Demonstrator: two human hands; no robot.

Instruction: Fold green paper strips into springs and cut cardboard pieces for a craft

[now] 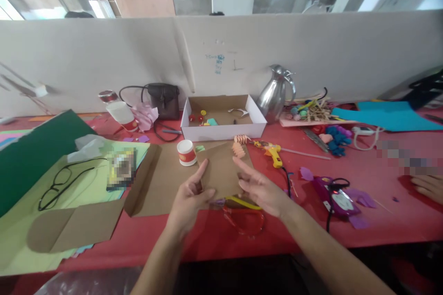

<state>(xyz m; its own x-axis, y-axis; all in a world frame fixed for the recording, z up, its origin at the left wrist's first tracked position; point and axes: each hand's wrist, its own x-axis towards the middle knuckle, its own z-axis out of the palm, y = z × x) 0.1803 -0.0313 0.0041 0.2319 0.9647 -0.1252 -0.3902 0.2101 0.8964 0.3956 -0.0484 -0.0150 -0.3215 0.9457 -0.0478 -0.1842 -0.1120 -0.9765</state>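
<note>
Both hands (224, 191) hover over cardboard (221, 170) (scissors (242, 214) beneath).

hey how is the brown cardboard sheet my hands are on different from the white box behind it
The brown cardboard sheet lies flat on the red table; the white box stands folded up with walls. The sheet is bare brown, while the box is white outside and holds small coloured bits. The left hand and right hand touch the sheet; the box stands untouched. Both show brown cardboard.

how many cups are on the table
2: one cup stands upright on the cardboard just ahead of the left hand; the other cup lies tilted at back left by the black bag. More may be hidden.
</note>
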